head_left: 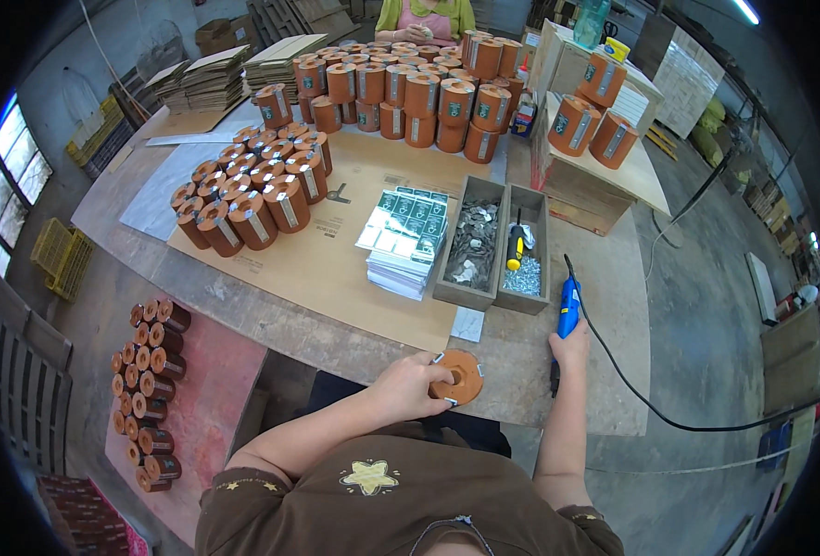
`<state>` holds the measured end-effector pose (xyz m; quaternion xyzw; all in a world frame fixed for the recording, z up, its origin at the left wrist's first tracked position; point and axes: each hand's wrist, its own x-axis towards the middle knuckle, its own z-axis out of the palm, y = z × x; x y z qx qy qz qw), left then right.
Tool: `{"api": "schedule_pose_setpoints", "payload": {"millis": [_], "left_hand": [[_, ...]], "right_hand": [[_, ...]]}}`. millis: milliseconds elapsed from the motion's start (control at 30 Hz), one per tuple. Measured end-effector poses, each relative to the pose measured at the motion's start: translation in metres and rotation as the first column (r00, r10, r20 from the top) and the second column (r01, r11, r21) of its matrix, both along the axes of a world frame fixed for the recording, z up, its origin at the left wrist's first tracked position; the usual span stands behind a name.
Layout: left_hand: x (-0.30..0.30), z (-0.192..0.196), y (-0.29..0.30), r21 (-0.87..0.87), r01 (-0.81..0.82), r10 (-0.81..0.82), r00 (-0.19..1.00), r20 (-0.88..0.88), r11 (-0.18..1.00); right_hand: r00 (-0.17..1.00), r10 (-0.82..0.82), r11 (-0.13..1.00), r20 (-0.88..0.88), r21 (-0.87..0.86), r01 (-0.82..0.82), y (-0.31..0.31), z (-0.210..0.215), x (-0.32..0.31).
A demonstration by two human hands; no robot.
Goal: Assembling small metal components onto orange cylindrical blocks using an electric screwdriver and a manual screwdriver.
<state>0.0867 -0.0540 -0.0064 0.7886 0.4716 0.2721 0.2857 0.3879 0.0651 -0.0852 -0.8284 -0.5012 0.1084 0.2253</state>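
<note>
My left hand [416, 383] grips an orange-brown roll [466, 374], its thumb at the hole in the round face. Small pale tabs show at the roll's rim. My right hand [571, 348] is wrapped round a blue corded power tool [569, 309] at the table's right front. Its black cable leaves from the top; a dark tip points down below the hand, and the exact kind of tool is unclear. Tool and roll are well apart. Beyond the roll lies a small pale card [467, 324], and behind that stands a stack of green-and-white printed sheets [403, 236].
Two wooden trays hold metal pieces [475, 236] and small silvery parts with a yellow-black screwdriver [516, 248]. Grouped rolls [252, 199] stand left, stacked ones [419, 102] behind, more on a reddish board [197, 417]. A wooden box [577, 199] bears rolls. A co-worker [426, 20] is opposite.
</note>
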Motion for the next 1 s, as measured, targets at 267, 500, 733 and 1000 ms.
{"api": "schedule_pose_setpoints", "payload": {"millis": [267, 500, 733, 1000], "left_hand": [[-0.006, -0.006, 0.012, -0.053, 0.011, -0.005, 0.995, 0.097, 0.999], [-0.029, 0.013, 0.018, -0.173, -0.062, 0.088, 0.985, 0.151, 0.983], [-0.067, 0.025, 0.020, -0.347, -0.140, 0.300, 0.831, 0.469, 0.927], [-0.024, 0.023, 0.014, -0.082, -0.074, 0.087, 0.982, 0.169, 0.994]], "right_hand": [[0.741, 0.000, 0.998, -0.671, 0.041, 0.037, -0.006, -0.015, 0.042], [-0.272, 0.387, 0.918, -0.881, 0.340, 0.204, -0.033, 0.039, 0.020], [-0.665, 0.350, 0.936, -0.660, 0.269, 0.226, -0.051, -0.020, 0.034], [-0.588, 0.364, 0.931, -0.723, 0.281, 0.232, -0.047, -0.038, 0.021]]}}
